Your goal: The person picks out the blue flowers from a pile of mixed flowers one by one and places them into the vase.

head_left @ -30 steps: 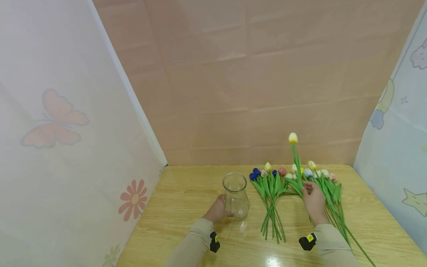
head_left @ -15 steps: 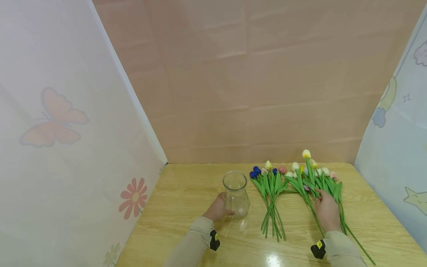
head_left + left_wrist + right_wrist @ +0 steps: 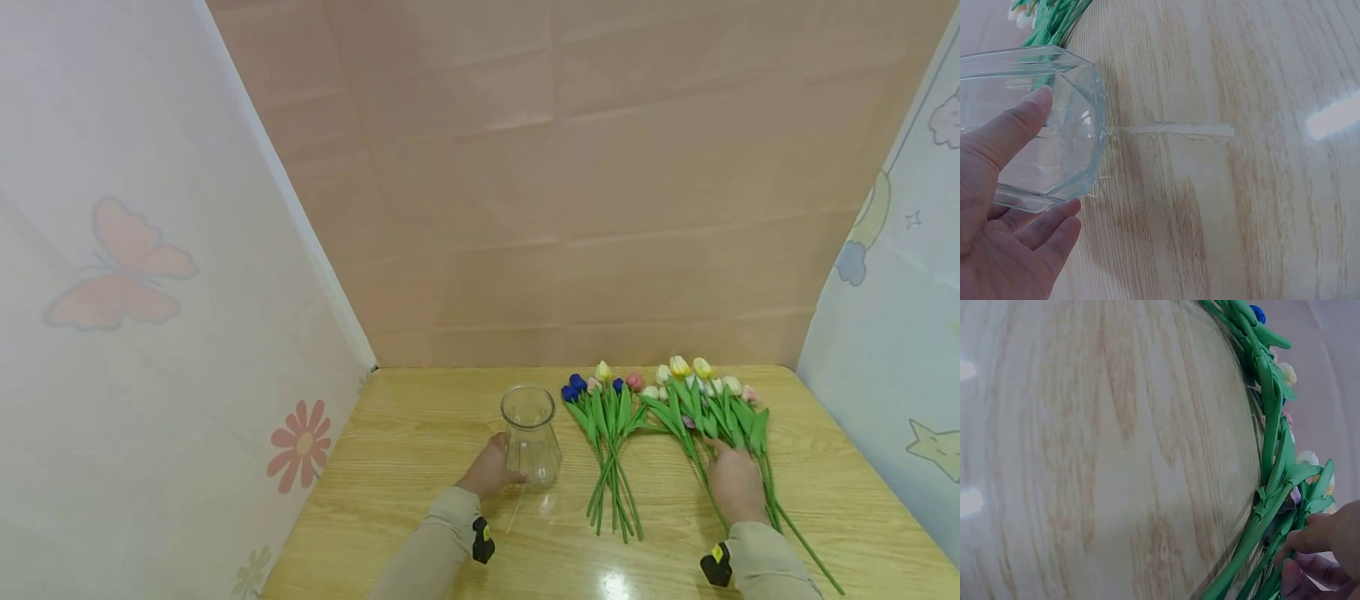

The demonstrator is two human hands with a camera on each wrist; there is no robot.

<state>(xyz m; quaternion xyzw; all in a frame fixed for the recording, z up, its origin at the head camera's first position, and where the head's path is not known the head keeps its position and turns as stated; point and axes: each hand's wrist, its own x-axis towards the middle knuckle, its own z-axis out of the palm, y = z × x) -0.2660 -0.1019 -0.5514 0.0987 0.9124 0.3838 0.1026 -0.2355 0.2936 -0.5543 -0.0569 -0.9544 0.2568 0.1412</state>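
Note:
A clear glass vase [image 3: 531,437] stands upright on the wooden table [image 3: 420,450]. My left hand [image 3: 495,473] grips its lower left side; in the left wrist view the thumb [image 3: 1019,125] lies on the vase [image 3: 1054,94] wall and the fingers [image 3: 1047,228] curl under its base. My right hand [image 3: 726,462] rests on the right bunch of tulips [image 3: 712,408], fingers pinching a green stem [image 3: 1272,494] of the yellow tulip [image 3: 678,366], which lies flat on that bunch. The right hand [image 3: 1310,550] shows only its fingertips in the right wrist view.
A second bunch of tulips [image 3: 609,417] with blue and pink heads lies between the vase and the right bunch. Paper walls close the table in at the back, left [image 3: 150,275] and right [image 3: 892,333]. Bare wood lies left of the vase and along the front edge.
My right hand has lowered the yellow tulip from upright down flat onto the right bunch and drawn back toward me. The left hand and vase have stayed put.

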